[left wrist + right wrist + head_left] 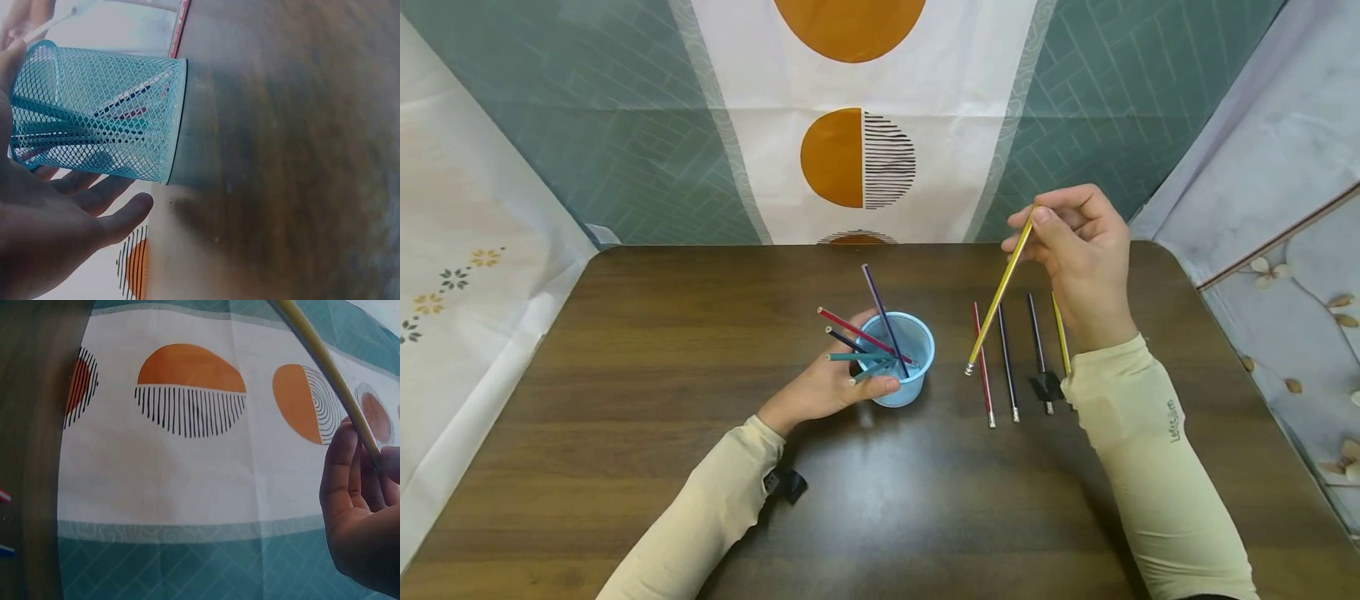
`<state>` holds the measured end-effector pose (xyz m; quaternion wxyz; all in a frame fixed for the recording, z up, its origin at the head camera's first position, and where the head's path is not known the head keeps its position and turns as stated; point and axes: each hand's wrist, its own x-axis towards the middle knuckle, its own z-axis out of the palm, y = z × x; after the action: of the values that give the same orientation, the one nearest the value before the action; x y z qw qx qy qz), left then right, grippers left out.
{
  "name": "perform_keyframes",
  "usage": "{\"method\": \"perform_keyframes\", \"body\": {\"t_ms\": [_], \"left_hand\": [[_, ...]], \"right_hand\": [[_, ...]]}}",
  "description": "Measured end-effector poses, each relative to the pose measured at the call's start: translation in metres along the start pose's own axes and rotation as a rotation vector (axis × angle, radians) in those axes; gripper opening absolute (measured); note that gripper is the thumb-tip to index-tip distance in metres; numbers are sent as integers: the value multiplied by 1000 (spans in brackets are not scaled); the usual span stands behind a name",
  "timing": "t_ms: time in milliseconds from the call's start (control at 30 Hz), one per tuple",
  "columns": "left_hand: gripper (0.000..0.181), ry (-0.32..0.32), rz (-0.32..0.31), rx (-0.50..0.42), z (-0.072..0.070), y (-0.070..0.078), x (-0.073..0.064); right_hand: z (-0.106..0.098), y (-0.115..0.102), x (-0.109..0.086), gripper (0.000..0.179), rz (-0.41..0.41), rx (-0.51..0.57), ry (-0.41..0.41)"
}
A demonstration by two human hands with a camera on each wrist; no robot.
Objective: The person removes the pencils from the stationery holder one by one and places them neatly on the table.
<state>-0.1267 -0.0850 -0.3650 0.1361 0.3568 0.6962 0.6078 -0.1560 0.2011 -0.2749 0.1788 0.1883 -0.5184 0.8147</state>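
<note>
My left hand (812, 393) grips a light blue mesh pencil cup (897, 398), its thumb at the near side and its fingers round the far left. In the left wrist view the mesh cup (94, 112) shows several pencils through its wall. A purple pencil (880, 304) leans up from the cup, while a red pencil (853, 327), a dark pencil (844, 338) and two teal ones slant out to the left. Above the table at the right, my right hand (1078, 250) pinches a yellow pencil (1003, 287) near its upper end, the eraser end pointing down toward the cup's side.
On the brown wooden table (625, 375), right of the cup, lie a red pencil (986, 383), a dark blue pencil (1008, 371), a black pencil (1036, 333) and another yellow pencil (1060, 329), partly behind the right forearm. A patterned cloth (745, 108) hangs along the back edge.
</note>
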Motion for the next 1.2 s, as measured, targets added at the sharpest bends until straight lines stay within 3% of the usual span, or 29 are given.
{"method": "perform_keyframes", "body": {"t_ms": [167, 333, 500, 633, 767, 1000, 1100, 1200], "left_hand": [[84, -4, -4, -1, 0, 1, 1], [84, -10, -28, -15, 0, 2, 2], [84, -11, -42, -8, -1, 2, 2], [85, -6, -37, 8, -1, 2, 1], [85, -2, -24, 25, -2, 2, 0], [86, -5, -15, 42, -2, 0, 1], [85, -12, -8, 43, -1, -3, 2], [83, -13, 1, 44, 1, -4, 3]], "right_hand": [[-20, -6, -3, 17, -21, -92, 5], [-53, -16, -5, 17, -126, -264, 26], [-91, -24, -8, 13, -211, -583, 101], [-114, -29, -12, 14, -161, -796, 185], [-124, -28, -13, 15, -144, -828, 203], [-147, -15, -12, 16, -204, -571, 178], [-159, -10, -14, 20, -183, -708, 179], [-167, -8, -17, 31, -148, -969, 151]]}}
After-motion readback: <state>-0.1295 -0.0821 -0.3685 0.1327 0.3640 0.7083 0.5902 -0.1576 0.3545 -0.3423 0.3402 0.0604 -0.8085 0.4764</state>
